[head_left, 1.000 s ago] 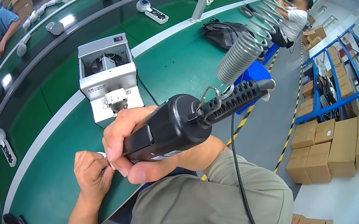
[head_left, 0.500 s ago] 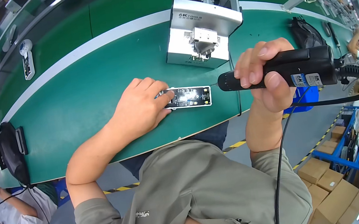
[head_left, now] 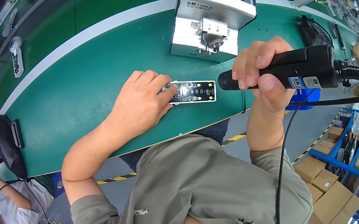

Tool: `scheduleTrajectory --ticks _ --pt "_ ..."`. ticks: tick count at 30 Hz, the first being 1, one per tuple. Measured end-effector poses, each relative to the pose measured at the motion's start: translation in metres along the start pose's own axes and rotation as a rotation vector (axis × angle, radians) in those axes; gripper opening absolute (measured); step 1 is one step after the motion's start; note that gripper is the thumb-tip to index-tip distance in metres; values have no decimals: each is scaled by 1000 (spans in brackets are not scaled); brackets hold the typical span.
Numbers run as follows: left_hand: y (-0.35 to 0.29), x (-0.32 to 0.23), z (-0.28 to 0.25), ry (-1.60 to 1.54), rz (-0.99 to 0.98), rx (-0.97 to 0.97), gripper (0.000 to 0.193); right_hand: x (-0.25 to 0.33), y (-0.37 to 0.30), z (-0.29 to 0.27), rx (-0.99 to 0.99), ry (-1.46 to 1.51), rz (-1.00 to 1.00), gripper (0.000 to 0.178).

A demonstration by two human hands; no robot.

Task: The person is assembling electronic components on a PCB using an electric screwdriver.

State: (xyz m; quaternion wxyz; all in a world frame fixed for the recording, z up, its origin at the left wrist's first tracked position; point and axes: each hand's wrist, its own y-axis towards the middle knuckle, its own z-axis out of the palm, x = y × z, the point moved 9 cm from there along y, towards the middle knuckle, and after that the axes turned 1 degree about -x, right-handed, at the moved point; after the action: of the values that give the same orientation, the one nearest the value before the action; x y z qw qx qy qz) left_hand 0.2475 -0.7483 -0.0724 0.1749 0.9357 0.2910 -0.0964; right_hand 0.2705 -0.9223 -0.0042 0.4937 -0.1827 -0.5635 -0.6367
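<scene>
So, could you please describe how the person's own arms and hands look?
Both arms have short grey-green sleeves, ending near the elbows, so the forearms are bare. The left hand and right hand wear no gloves, and no rings show on the visible fingers.

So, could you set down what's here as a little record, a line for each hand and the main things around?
Left hand: fingers on the left end of a white-edged circuit board
Right hand: wrapped around a black corded power tool
Tool's nose: toward the board's right end; contact unclear
Work surface: green bench, under the board
Beyond the board: silver machine
Lower right: cardboard boxes
Far left: another person in white
</scene>
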Motion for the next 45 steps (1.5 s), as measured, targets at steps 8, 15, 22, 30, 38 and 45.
scheduleTrajectory --ticks 8,15,22,30,38,45 --pt "5 -1 1 -11 4 -23 30 -10 2 -3 -34 90 64 24" --pt "10 -4 12 37 8 -12 29 37 28 -8 98 6 -158 25" --pt "16 5 22 47 -26 -9 27 23 41 -12 149 -160 -291 24" --pt "17 12 28 42 -28 -11 26 -4 46 -13 163 -118 -167 26" --pt "16 15 32 45 -20 -35 23 -32 20 11 207 128 53 31" --pt "17 14 30 43 -19 -44 22 -40 11 25 197 183 82 33"
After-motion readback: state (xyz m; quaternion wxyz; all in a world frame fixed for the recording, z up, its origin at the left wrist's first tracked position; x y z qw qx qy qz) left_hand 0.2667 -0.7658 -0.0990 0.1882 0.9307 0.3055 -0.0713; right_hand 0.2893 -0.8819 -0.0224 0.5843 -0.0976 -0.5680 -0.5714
